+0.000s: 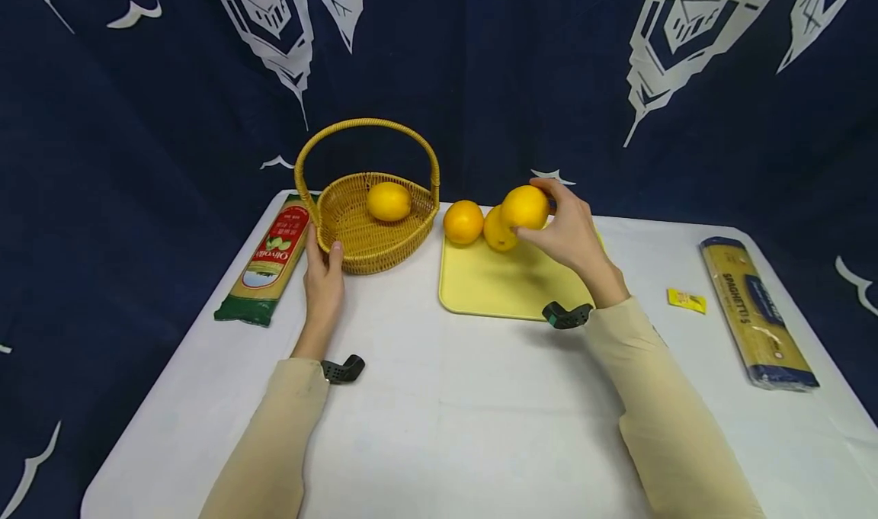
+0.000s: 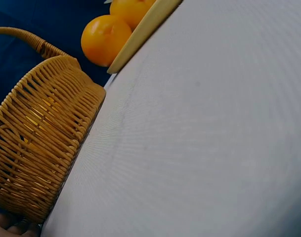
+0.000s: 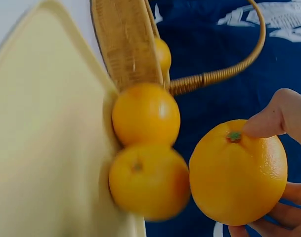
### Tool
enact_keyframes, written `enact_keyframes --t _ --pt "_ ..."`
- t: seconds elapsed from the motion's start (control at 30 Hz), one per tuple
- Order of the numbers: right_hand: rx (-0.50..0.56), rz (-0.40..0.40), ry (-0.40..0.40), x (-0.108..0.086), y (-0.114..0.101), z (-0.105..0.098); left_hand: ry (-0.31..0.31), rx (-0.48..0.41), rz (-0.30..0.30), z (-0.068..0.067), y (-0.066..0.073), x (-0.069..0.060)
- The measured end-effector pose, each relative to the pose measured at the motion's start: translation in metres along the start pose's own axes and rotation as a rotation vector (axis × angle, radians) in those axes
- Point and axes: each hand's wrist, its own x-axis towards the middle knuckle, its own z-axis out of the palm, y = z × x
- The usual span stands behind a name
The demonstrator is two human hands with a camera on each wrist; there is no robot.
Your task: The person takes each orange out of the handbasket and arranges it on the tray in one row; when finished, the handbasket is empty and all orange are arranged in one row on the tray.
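The right hand point(image 1: 571, 233) grips an orange point(image 1: 525, 207) above the back of a yellow tray point(image 1: 501, 286); in the right wrist view, thumb and fingers lie round that orange point(image 3: 237, 173). Two more oranges point(image 1: 463, 222) point(image 3: 149, 181) sit at the tray's back left. To their left stands a wicker basket point(image 1: 373, 261) with one yellow-orange fruit point(image 1: 389, 202) inside and its handle upright. The left hand point(image 1: 324, 286) touches the basket's left side with fingers and thumb. In the left wrist view, only fingertips point(image 2: 14, 228) show at the lower left, by the basket point(image 2: 41, 138).
A green and red pasta packet point(image 1: 272, 256) lies left of the basket. At the right are a small yellow packet point(image 1: 687, 300) and a spaghetti packet point(image 1: 757, 313). A dark blue patterned cloth point(image 1: 480, 84) hangs behind the white table point(image 1: 439, 427).
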Motion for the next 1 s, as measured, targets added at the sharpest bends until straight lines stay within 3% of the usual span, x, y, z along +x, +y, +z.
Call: enact_keyframes --t 0.33,0.43,0.67,0.87,1.0 --pt "-0.145 0.094 -0.084 0.002 0.033 -0.025 -0.007 -0.004 0.004 0.000 0.001 -0.001" --pt "-0.165 0.114 -0.098 0.004 0.045 -0.020 -0.005 0.000 0.005 0.000 0.001 -0.001" --pt "-0.178 0.123 -0.232 0.004 0.067 0.006 -0.006 -0.004 0.002 -0.002 0.000 -0.002" --pt "-0.105 0.127 -0.130 0.004 0.071 0.008 0.001 -0.011 0.011 -0.001 0.001 -0.001" --pt "-0.047 0.168 -0.160 0.002 0.074 0.006 -0.001 -0.016 0.003 0.000 0.000 0.000"
